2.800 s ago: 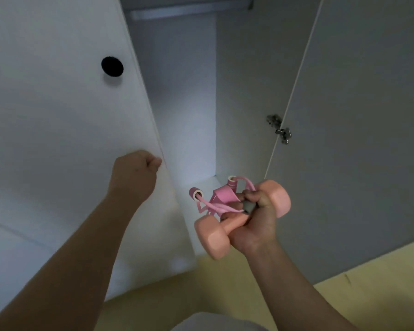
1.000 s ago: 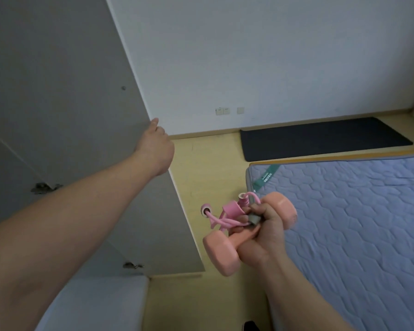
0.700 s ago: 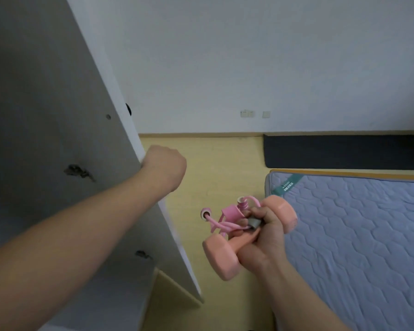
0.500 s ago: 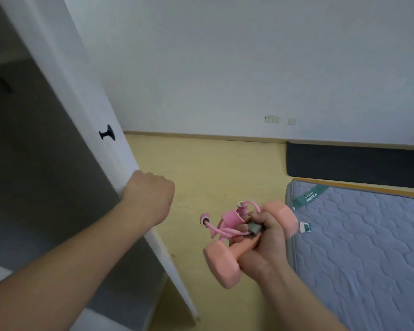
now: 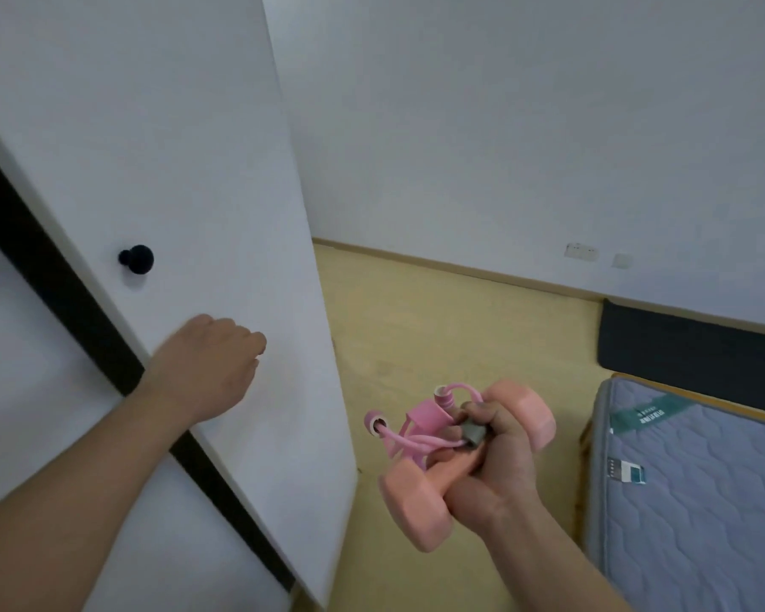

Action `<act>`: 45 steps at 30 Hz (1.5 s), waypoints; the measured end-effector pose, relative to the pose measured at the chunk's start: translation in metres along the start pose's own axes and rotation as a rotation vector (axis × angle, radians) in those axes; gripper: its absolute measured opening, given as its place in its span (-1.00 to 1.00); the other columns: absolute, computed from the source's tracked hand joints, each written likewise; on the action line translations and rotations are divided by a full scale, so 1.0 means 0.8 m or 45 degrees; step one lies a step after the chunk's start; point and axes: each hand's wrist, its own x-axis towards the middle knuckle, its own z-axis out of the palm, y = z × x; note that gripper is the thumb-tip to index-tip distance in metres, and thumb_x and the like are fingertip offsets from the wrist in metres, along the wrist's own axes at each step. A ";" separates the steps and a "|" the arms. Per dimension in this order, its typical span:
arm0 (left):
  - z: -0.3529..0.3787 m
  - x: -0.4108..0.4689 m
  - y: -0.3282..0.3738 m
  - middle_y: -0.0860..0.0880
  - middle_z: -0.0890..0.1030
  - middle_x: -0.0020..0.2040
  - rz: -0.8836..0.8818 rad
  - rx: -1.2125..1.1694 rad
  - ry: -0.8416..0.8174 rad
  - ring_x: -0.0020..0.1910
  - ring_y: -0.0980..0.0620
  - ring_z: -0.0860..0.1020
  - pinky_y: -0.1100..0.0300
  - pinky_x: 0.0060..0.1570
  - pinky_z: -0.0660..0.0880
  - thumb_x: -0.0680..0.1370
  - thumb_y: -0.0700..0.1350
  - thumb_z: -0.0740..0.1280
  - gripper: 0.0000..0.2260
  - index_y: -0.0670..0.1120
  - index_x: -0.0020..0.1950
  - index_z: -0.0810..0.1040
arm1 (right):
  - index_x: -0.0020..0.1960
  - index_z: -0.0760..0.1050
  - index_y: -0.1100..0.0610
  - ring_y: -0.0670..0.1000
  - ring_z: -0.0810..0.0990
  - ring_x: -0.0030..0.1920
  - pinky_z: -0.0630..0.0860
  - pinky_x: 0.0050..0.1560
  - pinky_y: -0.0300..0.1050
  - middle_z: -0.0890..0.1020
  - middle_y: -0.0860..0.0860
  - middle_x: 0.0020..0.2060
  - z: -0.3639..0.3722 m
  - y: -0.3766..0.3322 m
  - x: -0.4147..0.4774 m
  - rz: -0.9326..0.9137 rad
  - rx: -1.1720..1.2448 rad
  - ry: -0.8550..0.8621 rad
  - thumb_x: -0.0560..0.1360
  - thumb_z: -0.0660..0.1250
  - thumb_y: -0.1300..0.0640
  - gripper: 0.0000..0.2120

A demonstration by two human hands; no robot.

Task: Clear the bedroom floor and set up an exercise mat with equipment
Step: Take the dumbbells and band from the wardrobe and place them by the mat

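The room has a yellow floor (image 5: 438,346) and a white wall (image 5: 504,125). On the left of the frame, the left hand (image 5: 204,373) rests on a white cupboard door (image 5: 173,148) below its black knob (image 5: 137,259); I cannot tell how its fingers lie. Low in the middle, the right hand (image 5: 495,470) is wrapped tight around a pink dumbbell (image 5: 416,510) and a pink stretchy band (image 5: 416,441). A black mat (image 5: 690,355) lies by the wall at the right, past a blue mattress (image 5: 703,501).

Dumbbell (image 5: 416,501) grip hidden under right hand (image 5: 495,452); dark mat (image 5: 690,355) cut by right edge.
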 end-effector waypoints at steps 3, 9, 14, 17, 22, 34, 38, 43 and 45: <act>0.009 0.002 -0.010 0.10 0.64 -0.10 0.005 -0.072 0.064 -0.08 0.05 0.56 0.11 -0.01 0.37 0.60 0.03 0.17 -0.82 0.08 0.06 0.56 | -0.42 0.51 0.14 0.04 0.47 -0.41 0.47 -0.07 -0.07 0.52 0.02 -0.46 0.010 0.017 -0.002 -0.001 -0.018 -0.029 0.29 0.28 0.29 -0.86; 0.030 -0.004 -0.042 0.08 0.63 -0.26 -0.020 -0.087 0.132 -0.21 -0.01 0.56 0.08 -0.07 0.39 0.50 -0.04 0.32 -0.89 0.01 -0.08 0.63 | -0.37 0.45 0.12 0.00 0.46 -0.57 0.54 -0.26 -0.14 0.51 0.02 -0.47 0.017 0.031 -0.006 -0.016 -0.011 -0.018 0.40 0.22 0.28 -0.81; 0.041 -0.008 -0.064 0.05 0.62 -0.32 -0.010 -0.132 0.176 -0.23 -0.05 0.57 0.04 -0.07 0.44 0.46 -0.09 0.39 -0.96 -0.02 -0.14 0.64 | -0.36 0.42 0.13 -0.01 0.43 -0.63 0.46 -0.60 -0.16 0.46 0.02 -0.52 0.029 0.043 -0.016 -0.012 -0.024 0.018 0.48 0.17 0.26 -0.76; 0.047 -0.010 -0.075 0.04 0.59 -0.36 -0.005 -0.119 0.176 -0.28 -0.05 0.56 0.06 -0.12 0.45 0.45 -0.12 0.39 -0.96 -0.02 -0.20 0.63 | -0.37 0.43 0.14 0.00 0.42 -0.64 0.44 -0.63 -0.17 0.45 0.03 -0.53 0.031 0.051 -0.015 -0.018 0.000 0.032 0.49 0.16 0.25 -0.74; 0.056 -0.006 -0.092 0.06 0.61 -0.29 -0.004 -0.119 0.124 -0.20 -0.02 0.56 0.10 -0.04 0.37 0.51 -0.09 0.31 -0.90 0.02 -0.13 0.62 | -0.37 0.42 0.15 -0.01 0.42 -0.65 0.44 -0.63 -0.20 0.46 0.03 -0.57 0.039 0.065 -0.013 -0.020 -0.031 0.021 0.50 0.15 0.24 -0.72; 0.029 0.000 -0.043 0.09 0.66 -0.03 -0.403 -0.829 -0.141 0.01 0.02 0.59 0.16 0.06 0.47 0.58 0.07 0.31 -0.86 0.07 0.02 0.62 | -0.29 0.45 0.10 0.00 0.49 -0.50 0.56 -0.44 -0.08 0.50 0.01 -0.41 0.038 0.086 0.011 0.034 -0.078 -0.063 0.41 0.25 0.24 -0.88; 0.003 -0.016 0.047 0.12 0.71 -0.10 -0.244 -1.461 -0.321 -0.10 0.16 0.63 0.33 -0.11 0.45 0.56 0.00 0.42 -0.90 0.02 -0.04 0.71 | -0.36 0.56 0.18 0.09 0.53 -0.37 0.56 -0.08 0.07 0.55 0.08 -0.41 0.035 0.083 0.016 0.064 -0.136 -0.080 0.41 0.27 0.24 -0.80; 0.002 -0.023 0.117 0.20 0.63 0.00 -0.115 -1.779 -0.516 -0.25 0.36 0.56 0.31 -0.11 0.52 0.55 0.07 0.43 -0.82 0.13 0.15 0.65 | -0.31 0.53 0.22 0.06 0.50 -0.60 0.55 -0.51 -0.07 0.52 0.10 -0.47 0.039 0.074 0.013 0.126 -0.172 -0.096 0.50 0.20 0.26 -0.75; 0.004 -0.020 0.127 0.35 0.54 0.00 -0.099 -1.783 -0.505 -0.10 0.38 0.56 0.36 -0.16 0.50 0.53 0.12 0.45 -0.74 0.21 0.21 0.60 | -0.36 0.56 0.22 0.09 0.51 -0.56 0.59 -0.32 0.00 0.55 0.09 -0.40 0.033 0.071 0.019 0.149 -0.203 -0.137 0.48 0.21 0.25 -0.72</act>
